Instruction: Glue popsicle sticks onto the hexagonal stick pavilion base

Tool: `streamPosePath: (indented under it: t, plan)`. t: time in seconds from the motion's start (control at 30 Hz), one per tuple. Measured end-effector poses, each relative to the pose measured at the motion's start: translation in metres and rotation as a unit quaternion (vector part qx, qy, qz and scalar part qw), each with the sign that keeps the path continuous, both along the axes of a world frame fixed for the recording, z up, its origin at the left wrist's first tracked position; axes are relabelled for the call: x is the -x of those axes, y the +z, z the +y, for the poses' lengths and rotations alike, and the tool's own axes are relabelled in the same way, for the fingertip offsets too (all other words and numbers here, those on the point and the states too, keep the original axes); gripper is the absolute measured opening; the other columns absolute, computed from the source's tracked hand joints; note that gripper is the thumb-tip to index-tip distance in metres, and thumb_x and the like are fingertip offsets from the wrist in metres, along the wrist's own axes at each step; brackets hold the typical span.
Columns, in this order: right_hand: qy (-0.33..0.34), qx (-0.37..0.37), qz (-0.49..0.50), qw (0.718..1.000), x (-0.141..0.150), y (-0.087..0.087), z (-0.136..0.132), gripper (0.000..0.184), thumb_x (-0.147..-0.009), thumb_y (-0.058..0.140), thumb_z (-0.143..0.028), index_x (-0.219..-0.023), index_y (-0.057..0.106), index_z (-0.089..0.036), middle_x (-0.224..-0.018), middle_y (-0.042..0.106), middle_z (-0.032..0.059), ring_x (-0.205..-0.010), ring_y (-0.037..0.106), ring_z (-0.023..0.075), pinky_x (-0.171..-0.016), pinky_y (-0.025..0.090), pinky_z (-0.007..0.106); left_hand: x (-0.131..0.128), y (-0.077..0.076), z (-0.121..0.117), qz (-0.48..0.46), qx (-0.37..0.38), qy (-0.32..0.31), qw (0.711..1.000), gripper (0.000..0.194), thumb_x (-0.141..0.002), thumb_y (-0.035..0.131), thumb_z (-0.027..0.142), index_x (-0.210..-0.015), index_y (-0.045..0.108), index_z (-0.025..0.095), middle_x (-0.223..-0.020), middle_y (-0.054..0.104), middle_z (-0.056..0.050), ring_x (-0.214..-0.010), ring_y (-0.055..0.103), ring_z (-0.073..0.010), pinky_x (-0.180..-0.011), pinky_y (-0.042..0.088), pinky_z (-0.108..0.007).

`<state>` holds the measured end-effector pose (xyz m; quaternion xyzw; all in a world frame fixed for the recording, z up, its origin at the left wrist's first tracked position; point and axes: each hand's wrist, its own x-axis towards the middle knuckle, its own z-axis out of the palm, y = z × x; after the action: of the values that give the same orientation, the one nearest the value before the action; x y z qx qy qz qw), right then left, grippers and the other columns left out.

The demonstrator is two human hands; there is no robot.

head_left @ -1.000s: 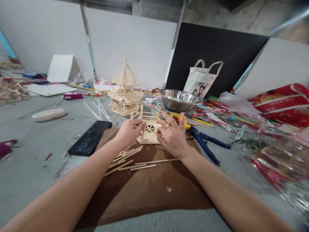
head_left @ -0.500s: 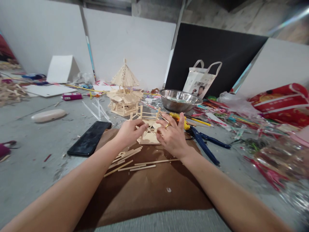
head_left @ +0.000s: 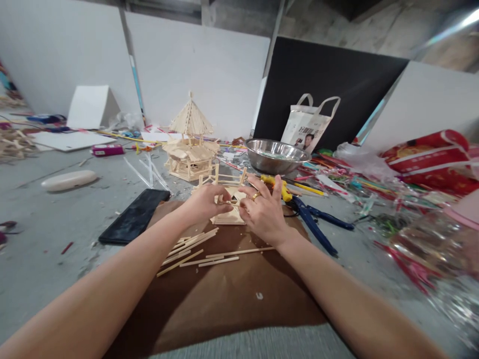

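A small unfinished model of wooden sticks (head_left: 229, 215) stands on a brown sheet (head_left: 224, 294) in front of me. My left hand (head_left: 204, 203) and my right hand (head_left: 264, 212) meet over it, and both pinch a thin wooden stick (head_left: 229, 202) between their fingertips. The right hand wears a gold ring, and its other fingers are spread. Loose wooden sticks (head_left: 194, 249) lie on the brown sheet just below my left wrist. A finished stick pavilion (head_left: 190, 142) stands behind the small model.
A black phone (head_left: 133, 222) lies to the left of the sheet. A steel bowl (head_left: 276, 155), a yellow glue gun (head_left: 279, 185), blue-handled pliers (head_left: 318, 224) and a white tote bag (head_left: 309, 124) sit to the right. Plastic wrappers and red packets (head_left: 430, 159) crowd the far right. A white oval object (head_left: 68, 180) lies left.
My hands have drawn closer together over the small model, and the fingertips now meet on the thin stick. The view has shifted slightly.
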<state>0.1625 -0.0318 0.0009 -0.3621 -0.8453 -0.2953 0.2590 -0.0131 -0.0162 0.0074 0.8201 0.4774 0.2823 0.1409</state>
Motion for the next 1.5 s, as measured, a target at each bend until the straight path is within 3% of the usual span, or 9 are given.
streamPosePath:
  t: [0.3,0.53,0.67,0.77,0.87,1.07,1.5]
  plan:
    - [0.0,0.026,0.003,1.0,-0.001,0.001,0.0,0.018,-0.078,0.044,-0.023,-0.073,0.061,-0.023,-0.105,0.059,-0.0018,-0.116,0.033,0.0216,-0.097,-0.014,0.053,-0.005,-0.001,0.006,-0.014,0.041,0.001,0.999,0.021,-0.064,0.055,0.036,-0.068,0.06,0.016,-0.068,0.06,-0.001,-0.065,0.053,-0.0129,-0.062,0.037,-0.023]
    - [-0.004,0.08,0.016,0.997,-0.003,0.007,-0.004,0.015,-0.074,0.047,-0.029,-0.081,0.058,-0.021,-0.115,0.052,0.0023,-0.118,0.027,0.0252,-0.096,-0.011,0.055,-0.004,-0.003,0.006,-0.019,0.027,-0.004,0.999,0.02,-0.065,0.055,0.035,-0.068,0.06,0.017,-0.066,0.06,0.0,-0.063,0.051,-0.012,-0.059,0.036,-0.022]
    - [0.021,0.145,0.08,0.986,-0.014,0.018,0.002,0.025,-0.067,0.052,-0.026,-0.091,0.056,-0.019,-0.119,0.049,0.0058,-0.116,0.032,0.0262,-0.096,0.008,0.054,-0.004,-0.001,0.003,-0.027,0.024,-0.001,0.999,0.018,-0.066,0.056,0.034,-0.068,0.06,0.016,-0.065,0.059,0.0,-0.061,0.051,-0.0114,-0.058,0.035,-0.022]
    - [0.062,0.202,0.173,0.962,-0.023,0.023,0.014,0.018,-0.072,0.044,-0.018,-0.083,0.058,-0.018,-0.106,0.057,0.0065,-0.105,0.045,0.0203,-0.09,0.031,0.042,-0.003,-0.001,0.002,-0.036,0.023,-0.003,0.999,0.018,-0.066,0.056,0.034,-0.066,0.06,0.016,-0.065,0.06,0.0,-0.061,0.051,-0.0111,-0.057,0.036,-0.021]
    - [0.1,0.248,0.216,0.939,-0.025,0.02,0.025,0.023,-0.079,0.038,-0.021,-0.08,0.061,-0.018,-0.092,0.063,0.0039,-0.092,0.054,0.0148,-0.083,0.039,0.032,-0.002,-0.002,0.003,-0.043,0.023,-0.008,0.999,0.018,-0.066,0.056,0.034,-0.066,0.06,0.016,-0.066,0.06,0.0,-0.062,0.052,-0.0114,-0.059,0.036,-0.021]
    - [0.108,0.228,0.187,0.949,-0.02,0.011,0.029,0.019,-0.078,0.046,-0.023,-0.077,0.064,-0.018,-0.089,0.065,0.0026,-0.087,0.056,0.0129,-0.081,0.039,0.027,-0.003,0.0,0.0,-0.04,0.027,-0.008,0.999,0.018,-0.066,0.055,0.033,-0.065,0.06,0.016,-0.068,0.062,-0.001,-0.065,0.053,-0.0122,-0.063,0.037,-0.023]
    - [0.031,0.238,0.143,0.96,-0.021,0.018,0.02,0.014,-0.075,0.049,-0.022,-0.075,0.063,-0.023,-0.081,0.066,-0.0004,-0.087,0.055,0.0167,-0.084,0.027,0.037,-0.001,0.001,-0.003,-0.039,0.035,0.009,0.999,0.02,-0.066,0.055,0.036,-0.065,0.061,0.017,-0.068,0.062,0.0,-0.066,0.053,-0.0127,-0.064,0.038,-0.024]
